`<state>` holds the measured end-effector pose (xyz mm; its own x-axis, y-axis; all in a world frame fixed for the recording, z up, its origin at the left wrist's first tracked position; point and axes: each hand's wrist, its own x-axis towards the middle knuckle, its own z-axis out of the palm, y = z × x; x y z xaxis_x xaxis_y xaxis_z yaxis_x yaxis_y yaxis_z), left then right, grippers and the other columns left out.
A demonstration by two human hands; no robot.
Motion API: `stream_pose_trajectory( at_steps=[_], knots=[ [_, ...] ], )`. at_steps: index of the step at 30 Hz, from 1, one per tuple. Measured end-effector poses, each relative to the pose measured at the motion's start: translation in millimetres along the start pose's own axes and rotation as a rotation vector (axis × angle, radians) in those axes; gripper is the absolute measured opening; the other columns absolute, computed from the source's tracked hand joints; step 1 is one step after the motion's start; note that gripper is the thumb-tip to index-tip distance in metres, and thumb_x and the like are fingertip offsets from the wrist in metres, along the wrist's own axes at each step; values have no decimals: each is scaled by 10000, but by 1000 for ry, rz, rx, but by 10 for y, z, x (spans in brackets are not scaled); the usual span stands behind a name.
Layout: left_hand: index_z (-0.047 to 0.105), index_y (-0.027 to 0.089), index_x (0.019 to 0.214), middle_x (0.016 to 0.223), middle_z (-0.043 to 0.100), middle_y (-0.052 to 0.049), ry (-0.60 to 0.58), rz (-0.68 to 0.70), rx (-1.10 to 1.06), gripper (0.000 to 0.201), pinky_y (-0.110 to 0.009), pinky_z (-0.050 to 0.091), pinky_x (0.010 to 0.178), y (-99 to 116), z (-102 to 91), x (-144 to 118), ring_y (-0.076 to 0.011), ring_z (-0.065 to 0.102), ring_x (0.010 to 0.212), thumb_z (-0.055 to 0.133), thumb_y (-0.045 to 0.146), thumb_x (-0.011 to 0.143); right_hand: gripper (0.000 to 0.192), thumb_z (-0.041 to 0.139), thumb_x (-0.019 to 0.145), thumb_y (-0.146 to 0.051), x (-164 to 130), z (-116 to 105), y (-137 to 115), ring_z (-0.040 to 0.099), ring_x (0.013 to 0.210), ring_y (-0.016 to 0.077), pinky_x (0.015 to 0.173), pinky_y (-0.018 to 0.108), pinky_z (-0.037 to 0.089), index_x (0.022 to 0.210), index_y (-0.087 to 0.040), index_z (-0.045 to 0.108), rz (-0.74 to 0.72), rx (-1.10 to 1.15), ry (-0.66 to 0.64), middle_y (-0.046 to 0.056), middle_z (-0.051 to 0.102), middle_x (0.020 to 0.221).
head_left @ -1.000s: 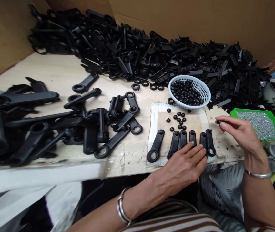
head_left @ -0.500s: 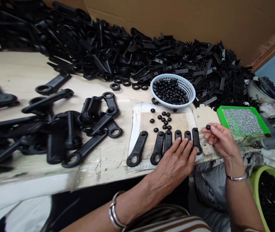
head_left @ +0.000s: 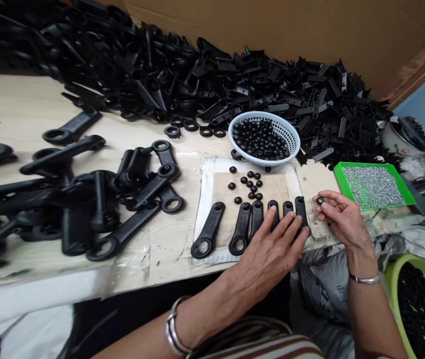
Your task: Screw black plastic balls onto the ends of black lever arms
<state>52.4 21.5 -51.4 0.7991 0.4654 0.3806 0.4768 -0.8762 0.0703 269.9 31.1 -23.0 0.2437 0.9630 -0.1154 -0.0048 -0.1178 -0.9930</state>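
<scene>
My left hand [head_left: 274, 247] lies palm down with fingers outstretched over the right part of a row of black plastic handles [head_left: 240, 228], hiding the lower ends of some. Each handle has a ring at its near end. Between the thumb and fingers of my right hand [head_left: 341, 214] is a small round black knob [head_left: 319, 201], its hollow underside turned partly toward me. It is held just right of the row's last handle [head_left: 301, 212]. Beyond the handles, several loose black knobs [head_left: 253, 189] rest on a cloth-edged mat [head_left: 207, 187].
A pale blue basket [head_left: 295, 134] of black knobs stands behind the mat. The green tray [head_left: 403, 184] at right holds small metal pieces. Loose handles [head_left: 126, 234] are heaped at left, and a large pile of black parts [head_left: 197, 85] lines the back. A yellow-green tub [head_left: 392, 294] sits lower right.
The knob in my right hand has turned so that its hollow side shows. My left fingers have shifted slightly on the handles. The whole view has moved a little.
</scene>
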Motion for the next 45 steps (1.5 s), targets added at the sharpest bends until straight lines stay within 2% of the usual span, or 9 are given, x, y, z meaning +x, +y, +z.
stream_pose_trajectory(
  at_steps=[7, 13, 19, 22, 26, 32, 40, 43, 45],
  knots=[
    [558, 115, 1228, 1296, 622, -132, 61, 50, -58, 284, -500, 292, 1151, 5, 60, 161, -266, 567, 1243, 516, 172, 952, 285, 797, 699, -352, 25, -85, 16, 586, 536, 91, 523, 229, 496, 932, -197, 747, -71, -234, 10, 12, 708, 739],
    [595, 103, 1120, 1193, 664, -138, 84, 79, -88, 221, -419, 404, 1073, -7, 25, 173, -244, 630, 1140, 469, 121, 939, 186, 626, 882, -300, 11, 6, -99, 658, 783, 153, 732, 299, 542, 990, -209, 746, -479, -806, -77, 62, 718, 940],
    [585, 108, 1132, 1204, 655, -146, 48, 59, -116, 233, -393, 440, 1033, 5, 4, 182, -241, 630, 1148, 454, 105, 939, 226, 528, 951, -266, 71, 139, -152, 662, 861, 164, 782, 286, 530, 1088, -196, 694, -652, -1093, -200, 71, 693, 953],
    [593, 103, 1114, 1194, 660, -146, 47, 57, -113, 223, -381, 450, 1022, 8, -6, 187, -243, 629, 1152, 455, 108, 940, 220, 506, 960, -250, 80, 188, -202, 647, 823, 157, 742, 270, 511, 1088, -181, 671, -667, -1219, -249, 71, 671, 932],
    [602, 105, 1120, 1222, 656, -143, 65, 55, -101, 227, -379, 433, 1046, 13, 0, 179, -244, 625, 1161, 461, 135, 945, 192, 477, 970, -247, 65, 251, -299, 606, 748, 159, 663, 269, 465, 980, -186, 659, -673, -1377, -303, 60, 637, 856],
    [595, 79, 1173, 1274, 633, -169, 45, 63, -114, 268, -393, 420, 1064, 15, -36, 169, -250, 617, 1179, 466, 138, 946, 149, 480, 965, -213, 39, 308, -331, 576, 739, 181, 666, 293, 430, 928, -167, 617, -729, -1544, -339, 52, 590, 795],
    [596, 83, 1157, 1242, 643, -167, 39, 55, -89, 253, -386, 426, 1037, 36, -14, 183, -247, 617, 1166, 446, 154, 965, 261, 417, 992, -287, 54, 254, -243, 596, 652, 171, 614, 298, 428, 938, -177, 648, -685, -1498, -258, 79, 652, 811],
    [578, 80, 1192, 1284, 618, -167, 30, 54, -77, 273, -384, 405, 1058, 35, -16, 174, -241, 597, 1195, 437, 154, 971, 269, 453, 979, -338, 90, 208, -285, 661, 783, 210, 677, 322, 484, 1051, -191, 667, -620, -1430, -337, 103, 707, 932],
    [563, 75, 1222, 1314, 598, -173, 21, 63, -66, 294, -390, 389, 1073, 33, -37, 163, -240, 573, 1230, 423, 145, 973, 302, 487, 962, -366, 119, 217, -334, 670, 944, 253, 788, 371, 515, 1145, -194, 654, -633, -1412, -320, 121, 717, 1058]
  ],
)
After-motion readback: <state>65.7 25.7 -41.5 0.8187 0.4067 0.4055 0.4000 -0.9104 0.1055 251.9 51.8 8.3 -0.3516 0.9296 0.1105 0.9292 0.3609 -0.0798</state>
